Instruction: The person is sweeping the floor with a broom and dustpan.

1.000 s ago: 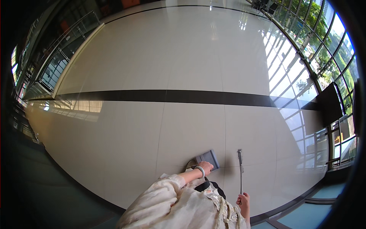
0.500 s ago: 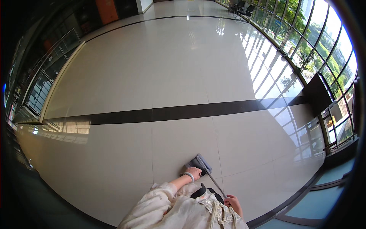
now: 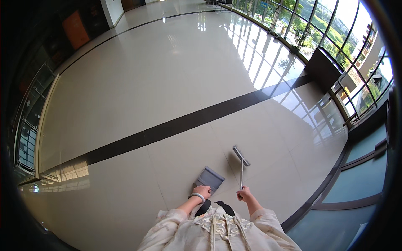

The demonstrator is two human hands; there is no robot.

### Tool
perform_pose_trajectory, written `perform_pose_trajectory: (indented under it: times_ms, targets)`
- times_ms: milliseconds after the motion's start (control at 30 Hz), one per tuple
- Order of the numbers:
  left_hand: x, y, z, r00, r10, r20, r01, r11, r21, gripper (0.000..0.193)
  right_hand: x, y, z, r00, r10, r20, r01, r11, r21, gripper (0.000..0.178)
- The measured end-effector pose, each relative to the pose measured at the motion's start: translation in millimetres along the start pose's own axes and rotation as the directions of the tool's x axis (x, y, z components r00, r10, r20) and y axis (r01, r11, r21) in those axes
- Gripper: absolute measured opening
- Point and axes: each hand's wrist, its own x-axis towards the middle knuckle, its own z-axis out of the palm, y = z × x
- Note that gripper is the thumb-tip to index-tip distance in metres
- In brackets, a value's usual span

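My left hand (image 3: 202, 191), with a pale bangle at its wrist, is closed on a grey dustpan (image 3: 210, 179). The pan's flat part shows just beyond my fingers; its handle is hidden under the hand. To the right, my right hand (image 3: 244, 193) grips the thin pale stick of a broom (image 3: 241, 171). The broom's narrow bristle head (image 3: 241, 156) lies farther out than the dustpan and to its right, apart from it. Whether the head touches the floor I cannot tell.
Glossy beige tiles (image 3: 125, 96) cover the floor, crossed by a dark stripe (image 3: 180, 129). A dark panel (image 3: 323, 69) stands by the windows (image 3: 331, 25) on the right. Glass railing (image 3: 31, 121) edges the left side; frosted glass panels (image 3: 351, 184) lie at lower right.
The broom head has moved off the dustpan, out and to the right. My right hand has risen away from my body with the stick. The view has turned to the right.
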Motion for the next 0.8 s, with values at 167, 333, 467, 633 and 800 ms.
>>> perform_pose_trajectory:
  times_ms: [167,333,467,633,800]
  targets:
    - [-0.5,0.1,-1.3,1.0,-0.007,-0.027,0.007,1.0,-0.016,0.016,-30.7,19.0,-13.4,0.984,0.104,0.143,-0.036,0.911,-0.412,0.051]
    - [2.5,3.9,-0.4,0.999,-0.016,-0.041,0.015,1.0,-0.015,0.015,-89.5,-8.4,-83.5,0.955,0.219,0.2,-0.233,0.971,0.051,0.045]
    - [3.7,1.3,-1.1,0.999,0.008,-0.052,-0.01,1.0,-0.029,0.013,-99.0,-22.7,-103.1,0.98,0.146,0.138,-0.163,0.979,0.125,0.046]
    - [3.3,10.5,1.6,0.998,0.007,-0.06,-0.009,0.999,-0.033,0.012,-60.3,-40.9,-60.0,0.996,-0.078,-0.035,0.071,0.982,-0.177,0.05]
    - [0.4,11.5,5.7,0.998,0.018,-0.062,-0.02,0.999,-0.035,0.012,-20.5,-16.4,-0.6,0.976,-0.169,-0.139,0.1,0.909,-0.404,0.036]
